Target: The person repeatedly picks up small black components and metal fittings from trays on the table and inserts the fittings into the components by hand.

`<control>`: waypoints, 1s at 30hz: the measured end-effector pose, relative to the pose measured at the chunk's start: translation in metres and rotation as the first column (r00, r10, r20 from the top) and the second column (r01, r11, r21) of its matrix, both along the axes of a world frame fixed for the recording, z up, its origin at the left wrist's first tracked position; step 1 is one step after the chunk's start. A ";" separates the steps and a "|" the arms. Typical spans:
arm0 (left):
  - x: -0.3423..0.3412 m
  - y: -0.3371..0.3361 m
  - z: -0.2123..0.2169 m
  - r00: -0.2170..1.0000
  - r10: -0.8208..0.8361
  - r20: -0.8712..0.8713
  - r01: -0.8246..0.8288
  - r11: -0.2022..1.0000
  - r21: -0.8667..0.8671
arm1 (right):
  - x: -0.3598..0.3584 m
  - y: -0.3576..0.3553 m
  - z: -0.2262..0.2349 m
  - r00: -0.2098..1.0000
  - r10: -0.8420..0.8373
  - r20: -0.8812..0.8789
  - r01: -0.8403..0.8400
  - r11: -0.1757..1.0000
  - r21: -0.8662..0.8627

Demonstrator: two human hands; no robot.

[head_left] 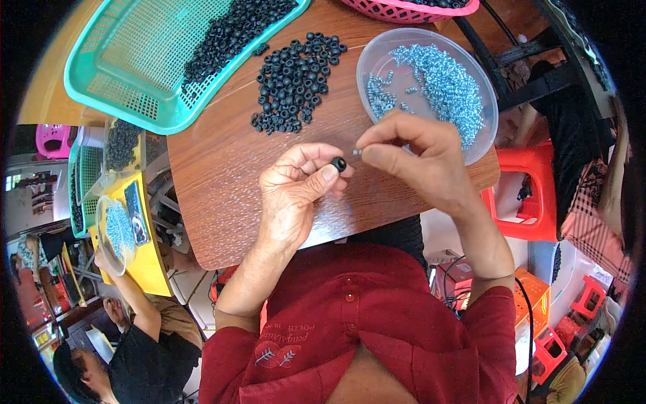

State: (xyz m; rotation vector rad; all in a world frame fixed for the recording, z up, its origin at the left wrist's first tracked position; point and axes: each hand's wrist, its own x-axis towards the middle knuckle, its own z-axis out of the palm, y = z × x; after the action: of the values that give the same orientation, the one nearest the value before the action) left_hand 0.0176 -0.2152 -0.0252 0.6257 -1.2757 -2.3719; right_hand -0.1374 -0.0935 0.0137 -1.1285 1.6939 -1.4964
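The left hand (296,192) pinches a small black ring (338,163) between thumb and fingertip; the right hand (420,158) nips a tiny silver screw (357,152) just beside it — mostly hidden by the fingers. Beyond, on the brown table (222,161), lie a heap of black rings (293,81), a clear dish of screws (431,84) and a teal basket (134,60), cut off at the rim.

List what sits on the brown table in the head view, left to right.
Teal mesh basket → loose pile of black rings → left hand pinching a black ring → right hand holding a small screw → clear dish of silver screws.
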 end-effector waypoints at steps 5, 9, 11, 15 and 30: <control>0.003 0.003 0.005 0.999 0.048 0.006 -0.048 0.994 -0.094 | 0.014 -0.006 -0.015 0.990 0.019 0.142 -0.014 0.999 -0.041; 0.006 0.005 0.002 0.997 0.071 0.000 -0.070 0.986 -0.148 | 0.018 -0.009 -0.019 0.989 0.020 0.145 -0.020 1.000 -0.003; 0.007 0.006 0.002 0.996 0.089 -0.001 -0.087 0.975 -0.205 | 0.020 -0.011 -0.019 0.986 0.007 0.167 -0.011 1.000 0.025; 0.012 0.008 -0.001 0.994 0.108 0.007 -0.103 0.965 -0.239 | 0.021 -0.014 -0.019 0.974 -0.017 0.227 -0.006 0.995 0.101; 0.032 0.000 -0.011 0.989 0.142 -0.034 -0.143 0.989 -0.024 | 0.042 -0.031 -0.017 0.865 -0.032 0.501 -0.099 0.968 0.232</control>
State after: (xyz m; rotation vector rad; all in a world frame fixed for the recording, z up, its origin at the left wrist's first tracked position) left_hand 0.0497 -0.2149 -0.0359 0.6455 -1.2052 -2.2368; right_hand -0.0955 -0.1243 -0.0037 -0.5613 1.4319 -1.3553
